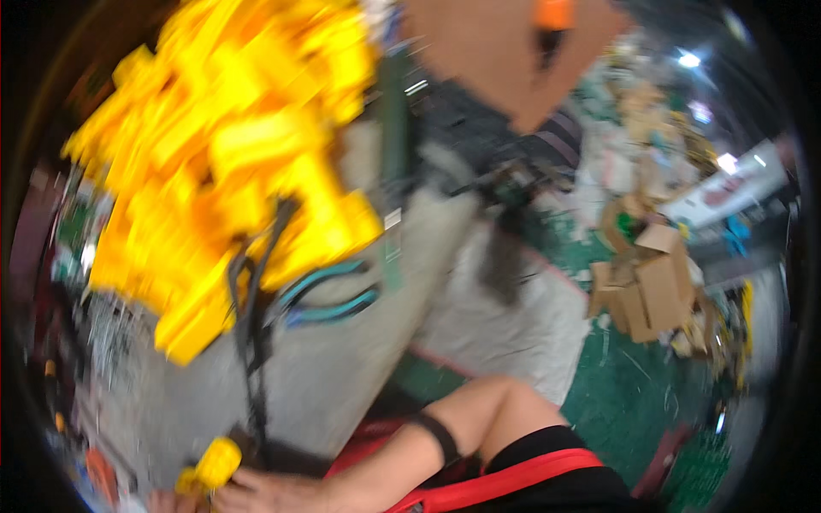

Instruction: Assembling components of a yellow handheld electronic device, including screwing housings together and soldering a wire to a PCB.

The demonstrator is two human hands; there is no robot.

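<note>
Showing, in the head view, a right hand (278, 493) touching a yellow plastic part (218, 462) at the near end of the grey surface (316, 372), left hand (167, 502) beside it, blurred; cannot tell fingers open from closed. Showing beyond: heaped yellow pieces (231, 154).

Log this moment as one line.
right hand: at yellow piece | left hand: beside it, mostly cut off | table: yellow parts pile, teal-black handles | grips: unclear, blurred

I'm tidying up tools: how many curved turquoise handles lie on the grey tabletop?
2: an upper turquoise handle and a lower turquoise handle, both near the yellow heap. More could be hidden under it.
</note>
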